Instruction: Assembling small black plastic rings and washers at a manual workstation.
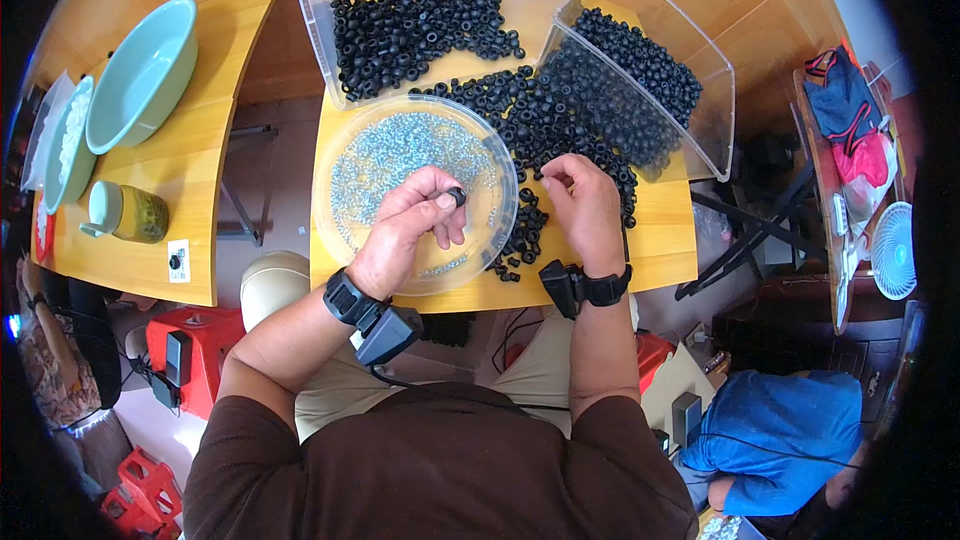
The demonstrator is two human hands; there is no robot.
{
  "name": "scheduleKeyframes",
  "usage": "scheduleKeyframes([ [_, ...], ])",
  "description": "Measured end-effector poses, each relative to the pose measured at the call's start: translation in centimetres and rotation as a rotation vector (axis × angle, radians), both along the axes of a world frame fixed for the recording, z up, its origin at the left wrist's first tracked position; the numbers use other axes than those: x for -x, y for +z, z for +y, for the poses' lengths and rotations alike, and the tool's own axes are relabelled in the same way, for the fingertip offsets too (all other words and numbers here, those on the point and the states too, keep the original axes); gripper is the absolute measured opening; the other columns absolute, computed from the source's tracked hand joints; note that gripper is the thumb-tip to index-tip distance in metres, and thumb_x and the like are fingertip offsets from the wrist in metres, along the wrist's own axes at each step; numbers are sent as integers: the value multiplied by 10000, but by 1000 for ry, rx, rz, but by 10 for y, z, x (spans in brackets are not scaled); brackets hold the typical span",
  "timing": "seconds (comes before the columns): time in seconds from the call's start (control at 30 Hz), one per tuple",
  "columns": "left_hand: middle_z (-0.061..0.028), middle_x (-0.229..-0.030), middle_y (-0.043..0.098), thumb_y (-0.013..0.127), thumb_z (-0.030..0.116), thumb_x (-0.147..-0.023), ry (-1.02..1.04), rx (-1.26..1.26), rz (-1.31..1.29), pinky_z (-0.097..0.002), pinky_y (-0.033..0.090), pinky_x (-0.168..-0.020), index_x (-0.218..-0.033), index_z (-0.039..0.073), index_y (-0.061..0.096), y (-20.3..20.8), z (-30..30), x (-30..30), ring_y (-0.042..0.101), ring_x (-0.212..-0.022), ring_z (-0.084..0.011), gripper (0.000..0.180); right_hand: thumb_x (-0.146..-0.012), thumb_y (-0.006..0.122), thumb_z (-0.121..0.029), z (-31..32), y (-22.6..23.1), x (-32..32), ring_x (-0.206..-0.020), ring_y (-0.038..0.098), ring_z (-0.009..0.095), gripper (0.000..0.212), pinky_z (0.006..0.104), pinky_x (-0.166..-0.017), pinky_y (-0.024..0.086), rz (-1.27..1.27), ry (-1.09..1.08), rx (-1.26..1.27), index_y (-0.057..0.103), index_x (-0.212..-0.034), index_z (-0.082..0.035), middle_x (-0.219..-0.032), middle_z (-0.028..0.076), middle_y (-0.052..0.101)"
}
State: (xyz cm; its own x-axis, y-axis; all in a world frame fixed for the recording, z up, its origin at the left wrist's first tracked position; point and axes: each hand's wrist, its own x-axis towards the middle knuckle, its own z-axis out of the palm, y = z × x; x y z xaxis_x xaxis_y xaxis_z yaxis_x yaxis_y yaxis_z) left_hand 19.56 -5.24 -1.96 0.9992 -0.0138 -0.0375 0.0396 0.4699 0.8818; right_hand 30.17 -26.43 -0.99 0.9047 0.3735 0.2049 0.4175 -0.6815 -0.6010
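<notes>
The person's left hand (410, 215) is holding a single black ring (457, 196) over a round clear tub (488, 228) of small silvery pieces (385, 145). The thumb and forefinger are clamping the ring near their tips, with its dark round body showing just beyond the thumb, while the other fingers are curling loosely underneath, above the tub. The ring is sitting well above the silvery pieces rather than resting among them.

The right hand (585, 202) is hovering to the right of the tub, beside the loose black pieces (500, 105) lying on the yellow table (660, 240). Its thumb and forefinger are bending toward each other, but the view is poor there: whether they are meeting, standing slightly apart or pinching something tiny cannot be told.

The step in hand seems to be working on one ring at a time, with the left hand steadying it and the right hand acting as its partner. The next move is probably calling for a firm, level pinch on the ring, its opening kept clear of the thumb, and for the right fingertips to be coming across accurately, since the ring is offering little surface to grip.
</notes>
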Motion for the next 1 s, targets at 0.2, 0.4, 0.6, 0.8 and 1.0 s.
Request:
scheduleKeyframes([
  [0.2,-56,-776,590,484,192,-922,-18,-7,14,-242,424,-602,-970,60,532,-2,1,0,567,-668,-136,148,-767,645,-85,4,-15,-5,-800,599,260,121,369,-700,491,-128,13,55,642,-887,-94,-825,66,610],
  [0.4,-55,-772,592,486,186,-919,-11,5,23,-238,423,-603,-969,60,534,-3,1,0,569,-667,-135,144,-772,646,-104,6,-9,-3,-827,589,267,122,382,-709,495,-122,17,245,622,-891,-110,-830,56,602],
  [0.6,-54,-767,596,488,180,-916,-12,11,25,-233,422,-597,-971,56,536,-1,0,-1,571,-665,-131,144,-782,635,-104,6,-9,-4,-848,587,276,102,385,-724,491,-174,26,267,615,-882,-96,-852,77,606],
  [0.8,-56,-763,597,493,183,-915,-18,4,15,-235,423,-591,-969,53,537,-1,0,-1,570,-664,-131,148,-822,600,-81,8,-4,-1,-867,585,297,126,388,-741,484,-195,12,39,634,-943,-65,-886,94,617],
  [1.0,-59,-774,597,508,195,-916,-50,-26,-3,-240,430,-603,-978,44,540,-1,1,0,568,-670,-132,166,-861,595,-72,5,-1,2,-709,577,155,134,277,-667,456,116,31,-260,654,-975,-33,-844,48,622],
])
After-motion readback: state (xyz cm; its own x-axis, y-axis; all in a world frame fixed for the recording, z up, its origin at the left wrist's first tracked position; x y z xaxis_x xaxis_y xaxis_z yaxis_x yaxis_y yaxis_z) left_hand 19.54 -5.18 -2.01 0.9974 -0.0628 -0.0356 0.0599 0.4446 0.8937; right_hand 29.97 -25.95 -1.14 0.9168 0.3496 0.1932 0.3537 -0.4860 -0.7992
